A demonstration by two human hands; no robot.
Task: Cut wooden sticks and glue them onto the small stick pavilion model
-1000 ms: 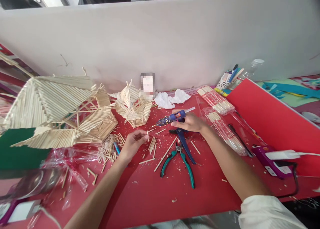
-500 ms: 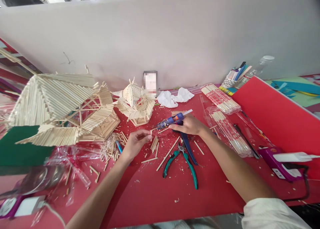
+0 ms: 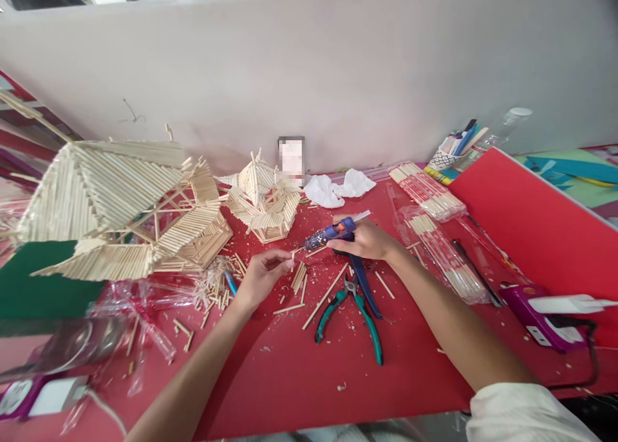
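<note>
My right hand (image 3: 369, 239) is closed around a blue hot glue gun (image 3: 326, 235), with a clear glue stick (image 3: 361, 215) poking out of its back. The gun's nozzle points left, at the upper end of a short wooden stick (image 3: 292, 260). My left hand (image 3: 264, 276) pinches that stick between thumb and fingers; whether nozzle and stick touch I cannot tell. Several cut sticks (image 3: 299, 278) lie just right of my left hand. Pliers with green handles (image 3: 350, 287) rest below the glue gun, jaws pointing away from me.
A large stick-built model house (image 3: 120, 191) stands at the left, a smaller stick model (image 3: 263, 204) at the back. White tissue (image 3: 338, 188), packs of wooden sticks (image 3: 427, 191) and a pen cup (image 3: 441, 157) are farther back. Purple power strips (image 3: 541, 316) sit at the sides.
</note>
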